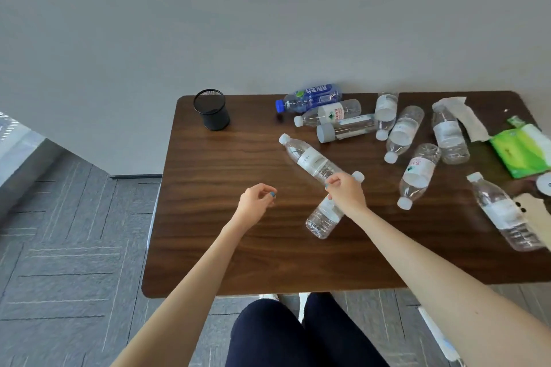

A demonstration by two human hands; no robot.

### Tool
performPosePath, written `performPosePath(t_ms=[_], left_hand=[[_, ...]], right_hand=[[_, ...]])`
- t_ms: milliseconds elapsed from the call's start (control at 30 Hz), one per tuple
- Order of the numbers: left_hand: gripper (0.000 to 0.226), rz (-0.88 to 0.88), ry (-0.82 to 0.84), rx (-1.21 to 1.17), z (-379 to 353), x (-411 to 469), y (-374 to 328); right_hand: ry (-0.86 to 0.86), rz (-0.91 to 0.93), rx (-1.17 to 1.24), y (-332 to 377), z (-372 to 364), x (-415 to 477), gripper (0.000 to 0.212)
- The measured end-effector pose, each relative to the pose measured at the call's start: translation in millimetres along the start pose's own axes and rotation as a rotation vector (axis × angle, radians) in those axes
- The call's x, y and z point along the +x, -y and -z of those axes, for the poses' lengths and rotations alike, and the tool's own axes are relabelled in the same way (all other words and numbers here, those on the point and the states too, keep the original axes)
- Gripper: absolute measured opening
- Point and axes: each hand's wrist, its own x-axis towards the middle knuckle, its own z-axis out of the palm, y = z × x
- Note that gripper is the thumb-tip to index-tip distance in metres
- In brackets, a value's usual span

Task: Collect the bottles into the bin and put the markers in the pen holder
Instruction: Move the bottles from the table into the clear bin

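Observation:
Several empty plastic bottles lie on a dark wooden table (208,247). My right hand (347,192) is closed over the neck end of a clear bottle (323,219) whose white cap points up and to the right. Its fingertips touch the base of a second clear bottle (310,158) lying diagonally. My left hand (256,202) hovers left of them, fingers loosely curled, holding nothing. A blue-labelled bottle (311,97) and more clear bottles (405,131) are spread across the back and right. A black mesh pen holder (212,110) stands upright at the back left. I see no markers or bin.
A green tissue pack (521,152) and a crumpled white paper (468,119) lie at the right edge, with another clear bottle (504,214) below them. A grey wall runs behind the table. Grey carpet lies to the left, and my knees are under the front edge.

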Motion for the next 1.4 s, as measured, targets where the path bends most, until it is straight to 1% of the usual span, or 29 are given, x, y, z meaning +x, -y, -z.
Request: performPosePath(t_ms=[167,267,300,333,433,500,533,567,600,700,767,833,900,967,1033,1100,1200,1267,1400], left_hand=[[0.018,-0.013,0.069,0.042,-41.1,-1.2,-22.3],[0.022,-0.011,0.059,0.134,-70.6,2.1,-39.1],[0.03,-0.013,0.062,0.186,-82.3,3.5,-44.0],[0.043,-0.007,0.067,0.246,-94.5,4.8,-48.5],[0.086,0.113,0.06,0.404,-134.0,3.0,-57.5],[0.102,0.182,0.03,0.461,-160.6,1.5,-59.2],[0.106,0.207,0.011,0.488,-172.5,1.6,-58.3],[0.106,0.226,-0.016,0.51,-183.1,1.5,-56.4],[0.101,0.232,-0.055,0.522,-192.5,1.0,-55.0],[0.075,0.215,-0.181,0.475,-212.9,-3.1,-57.0],[0.071,0.195,-0.222,0.437,-223.6,-7.1,-65.8],[0.072,0.167,-0.241,0.396,-233.2,-10.0,-78.5],[0.074,0.138,-0.26,0.341,-240.3,-9.6,-92.4],[0.075,0.105,-0.275,0.289,-244.9,-6.3,-107.2],[0.071,0.067,-0.281,0.255,-248.2,-2.5,-119.9],[0.07,0.047,-0.281,0.235,-250.7,0.2,-130.6],[0.075,0.033,-0.285,0.216,-252.7,1.6,-142.4],[0.078,0.037,-0.294,0.215,-252.4,2.1,-145.0],[0.079,0.068,-0.321,0.207,-251.4,1.1,-141.3]], right_hand=[[-0.07,-0.015,-0.048,-31.4,37.1,-0.6,0.01],[-0.075,-0.004,-0.052,-49.1,58.1,8.4,0.007],[-0.072,0.001,-0.053,-54.5,66.0,11.4,0.006],[-0.064,0.008,-0.054,-59.5,73.7,15.2,0.006],[-0.016,0.03,-0.063,-74.5,96.2,25.2,0.006],[0.015,0.046,-0.059,-87.7,109.5,32.4,0.003],[0.034,0.05,-0.06,-94.2,115.6,35.7,0.003],[0.055,0.056,-0.067,-100.6,121.2,38.6,0.003],[0.077,0.061,-0.075,-107.7,126.6,41.3,0.003],[0.111,0.068,-0.069,-124.1,144.0,46.7,0.004],[0.107,0.068,-0.081,-130.7,157.5,48.9,0.007],[0.039,0.069,-0.123,-135.9,171.0,51.2,0.011],[-0.084,0.056,-0.126,-140.8,182.4,56.1,0.017],[-0.181,0.019,-0.111,-146.0,190.4,64.5,0.033],[-0.202,-0.059,-0.086,-151.1,195.8,73.9,0.053],[-0.161,-0.175,-0.005,-155.2,198.7,83.3,0.071],[-0.063,-0.319,0.109,-158.0,197.7,97.6,0.097],[-0.026,-0.364,0.131,-157.1,194.0,106.0,0.108],[0.019,-0.384,0.092,-156.7,183.2,115.6,0.114]])
